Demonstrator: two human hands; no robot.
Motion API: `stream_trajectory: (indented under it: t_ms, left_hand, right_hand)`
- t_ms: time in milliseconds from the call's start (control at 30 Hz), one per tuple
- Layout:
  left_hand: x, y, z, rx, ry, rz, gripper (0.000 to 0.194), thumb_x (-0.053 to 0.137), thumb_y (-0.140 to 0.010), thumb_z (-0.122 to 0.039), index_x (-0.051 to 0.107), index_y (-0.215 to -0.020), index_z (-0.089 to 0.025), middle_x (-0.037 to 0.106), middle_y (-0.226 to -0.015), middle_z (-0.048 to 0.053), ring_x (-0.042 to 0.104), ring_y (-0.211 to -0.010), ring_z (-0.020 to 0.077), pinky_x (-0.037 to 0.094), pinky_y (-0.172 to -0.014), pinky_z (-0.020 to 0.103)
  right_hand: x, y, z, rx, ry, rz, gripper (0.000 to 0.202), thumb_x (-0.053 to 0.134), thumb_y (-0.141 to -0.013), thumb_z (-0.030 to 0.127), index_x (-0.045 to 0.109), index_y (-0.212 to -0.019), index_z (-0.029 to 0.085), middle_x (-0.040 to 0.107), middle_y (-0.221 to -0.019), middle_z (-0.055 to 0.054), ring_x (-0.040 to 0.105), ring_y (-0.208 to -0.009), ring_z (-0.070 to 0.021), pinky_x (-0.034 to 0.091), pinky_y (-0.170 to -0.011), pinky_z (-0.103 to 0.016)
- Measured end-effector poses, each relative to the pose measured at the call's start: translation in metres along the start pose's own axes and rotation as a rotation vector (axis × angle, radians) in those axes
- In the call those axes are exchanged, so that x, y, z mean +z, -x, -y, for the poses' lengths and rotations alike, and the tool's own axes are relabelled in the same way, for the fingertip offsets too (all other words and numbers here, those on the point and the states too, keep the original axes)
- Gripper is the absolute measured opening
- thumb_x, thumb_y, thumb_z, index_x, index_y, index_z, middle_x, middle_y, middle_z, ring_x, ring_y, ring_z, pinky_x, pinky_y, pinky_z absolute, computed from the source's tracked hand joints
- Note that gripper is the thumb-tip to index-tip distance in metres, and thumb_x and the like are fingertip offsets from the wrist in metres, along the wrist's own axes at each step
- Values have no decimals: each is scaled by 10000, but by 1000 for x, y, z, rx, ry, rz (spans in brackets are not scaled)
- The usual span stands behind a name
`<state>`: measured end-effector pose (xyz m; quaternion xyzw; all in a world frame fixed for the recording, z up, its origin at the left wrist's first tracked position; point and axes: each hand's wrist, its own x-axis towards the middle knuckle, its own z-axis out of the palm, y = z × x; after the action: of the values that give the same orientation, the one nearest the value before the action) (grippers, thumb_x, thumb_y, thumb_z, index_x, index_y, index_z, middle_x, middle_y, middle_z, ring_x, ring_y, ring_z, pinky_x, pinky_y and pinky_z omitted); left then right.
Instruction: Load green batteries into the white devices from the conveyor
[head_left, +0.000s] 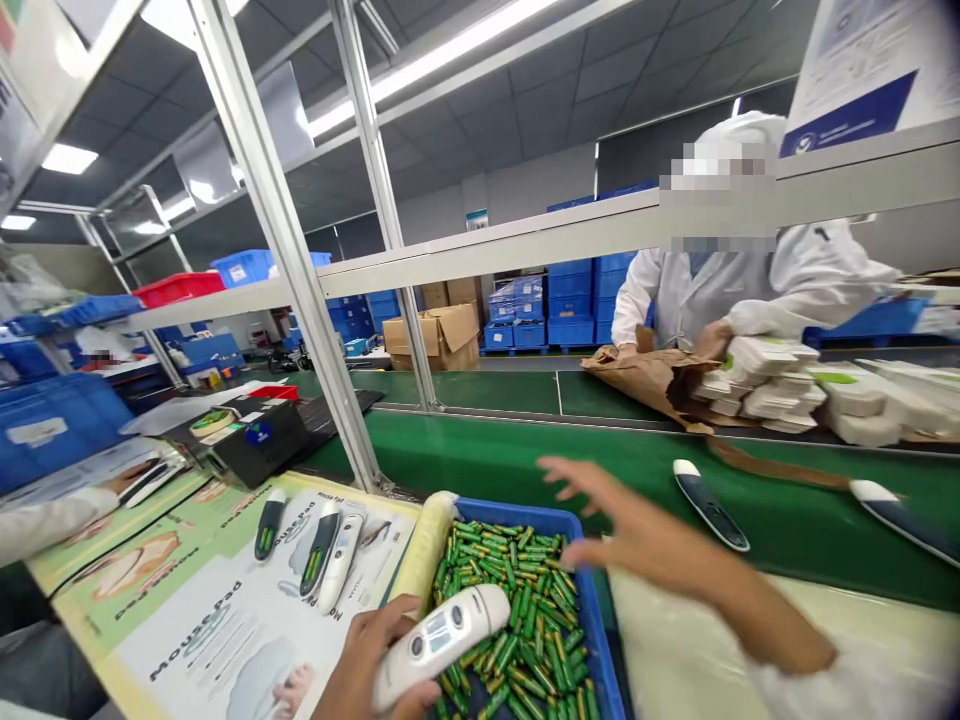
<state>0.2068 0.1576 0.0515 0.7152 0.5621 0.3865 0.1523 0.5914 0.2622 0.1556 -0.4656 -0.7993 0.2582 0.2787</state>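
- My left fingers (386, 618) were closed around a white handheld device (442, 635), display side up, over the near-left part of a blue bin (517, 512) of green batteries (540, 600).
- My right fingers (585, 475) were spread and held nothing, near the bin's right edge and the green belt (480, 450).
- Left of the bin, three more devices (316, 555) lay on a printed mat (225, 590); two showed batteries in their open backs.
- Two dark-and-white devices (709, 505) lay on the belt; beyond, a co-worker's hands (712, 340) touched brown paper (660, 380).
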Motion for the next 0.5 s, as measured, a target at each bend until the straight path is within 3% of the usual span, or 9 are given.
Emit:
stream_trajectory:
  t_ms: [33, 100, 167, 267, 300, 367, 400, 433, 500]
  left_hand:
    - [4, -1, 2, 35, 0, 32, 639, 654, -895, -681, 642, -1396, -285, 789, -1123, 91, 775, -993, 268, 643, -940, 365]
    - [7, -2, 8, 107, -14, 74, 707, 686, -852, -729, 630, -1397, -282, 791, -1066, 93, 766, -989, 282, 641, -942, 389]
    - [0, -3, 17, 160, -47, 82, 784, 687, -812, -797, 615, -1407, -291, 791, -1076, 102, 745, -1068, 313, 617, -1009, 436]
    - [-35, -19, 38, 47, -194, -4, 711, 540, -913, -785, 593, -1427, -298, 715, -1386, 136, 631, -1351, 344, 544, -1134, 485]
    - [-54, -29, 49, -55, -271, -69, 659, 442, -979, -725, 575, -1448, -281, 638, -1514, 140, 565, -1443, 339, 510, -1175, 496]
    - [-93, -52, 76, -326, -504, -235, 733, 344, -990, -709, 512, -1506, -217, 604, -1558, 145, 551, -1461, 333, 479, -1206, 492]
    - [-112, -64, 92, -411, -564, -294, 813, 304, -987, -693, 471, -1532, -113, 583, -1552, 221, 531, -1471, 381, 440, -1230, 533]
    - [-129, -74, 109, -487, -607, -352, 890, 255, -983, -686, 431, -1536, -10, 540, -1544, 319, 490, -1482, 473, 403, -1222, 635]
    - [-152, -89, 139, -593, -673, -385, 1001, 252, -955, -719, 398, -1516, 98, 517, -1483, 435, 503, -1417, 599, 435, -1104, 750]
  right_hand:
    - [26, 4, 28, -107, 18, 131, 951, 870, -783, 397, 440, -1625, 300, 567, -1574, -120, 603, -1364, -316, 509, -1111, -413]
    - [72, 13, 69, -223, 145, 293, 644, 768, -842, 218, 604, -1461, 288, 702, -1395, -99, 667, -1262, -326, 509, -1087, -448]
    - [94, 18, 85, -252, 253, 301, 460, 616, -852, 72, 689, -1270, 248, 765, -1215, -87, 725, -1098, -310, 539, -985, -431]
    - [82, 16, 75, -235, 179, 89, 449, 573, -799, 39, 698, -1172, 256, 773, -1156, -61, 731, -1023, -281, 538, -879, -353]
    - [74, 12, 68, -202, 112, -28, 433, 580, -817, 67, 688, -1186, 264, 772, -1138, -56, 729, -995, -269, 537, -842, -330]
    - [68, 2, 55, -67, 6, -326, 363, 572, -911, 164, 646, -1253, 259, 763, -1054, -64, 716, -863, -248, 534, -732, -308]
    - [72, -3, 50, 3, -3, -450, 334, 555, -952, 208, 623, -1277, 247, 756, -1009, -70, 701, -795, -243, 526, -683, -307]
    - [80, -7, 47, 43, 31, -506, 314, 544, -970, 217, 610, -1276, 236, 752, -976, -74, 690, -754, -239, 519, -657, -306]
    - [100, -14, 42, 20, 208, -428, 289, 532, -949, 132, 620, -1208, 224, 757, -988, -93, 708, -808, -249, 523, -706, -312]
